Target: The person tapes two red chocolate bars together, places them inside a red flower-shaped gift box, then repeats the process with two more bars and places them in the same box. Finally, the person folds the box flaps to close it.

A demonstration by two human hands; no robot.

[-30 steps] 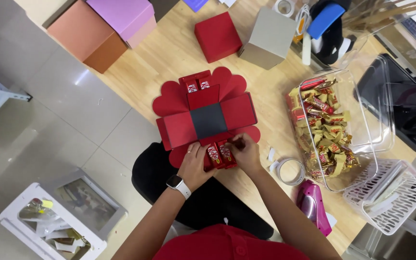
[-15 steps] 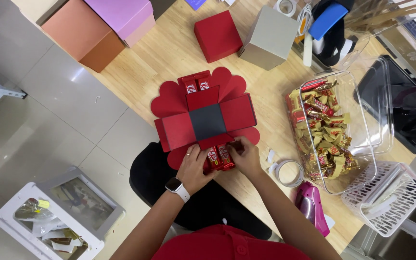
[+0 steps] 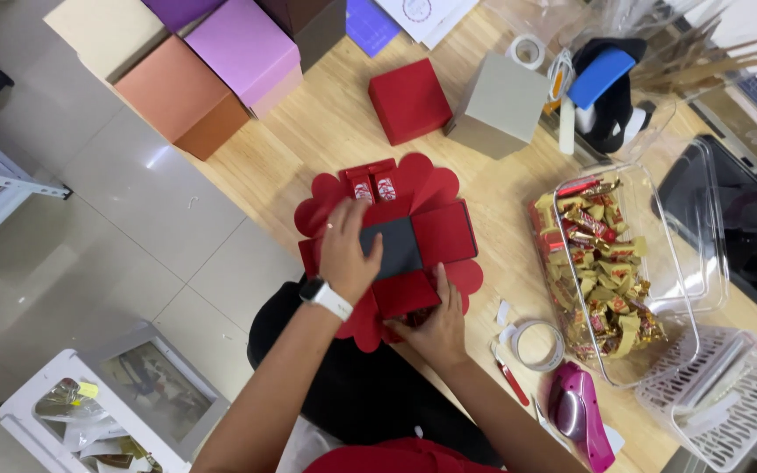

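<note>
the red unfolded box (image 3: pixel 413 236) lies flat at the near edge of the wooden counter (image 3: pixel 326 131), its scalloped flaps spread out around a dark square panel (image 3: pixel 396 247) in the middle. i see my left hand (image 3: pixel 350 254) lying across the left side of that panel, fingers loosely spread and pressing down on it, a white watch (image 3: pixel 326 298) on the wrist. my right hand (image 3: pixel 435 324) is at the near flap, thumb on top and fingers curled under its edge, so it is pinched on the flap. on the far flap two small red-wrapped candies (image 3: pixel 373 187) sit side by side. beyond the box, toward the far edge of the counter, there is a closed red box (image 3: pixel 409 101) and just beside it a grey box (image 3: pixel 501 105). at the far left corner stand an orange box (image 3: pixel 181 101) and a pink box (image 3: pixel 243 52), touching each other. to the right of the unfolded box a clear plastic tub (image 3: pixel 659 263) holds a heap of gold and red wrapped candies (image 3: pixel 602 271). near my right hand lie a roll of clear tape (image 3: pixel 536 344), a red-handled cutter (image 3: pixel 510 378) and a magenta tool (image 3: pixel 582 419). a white mesh basket (image 3: pixel 720 403) sits at the near right corner.
</note>
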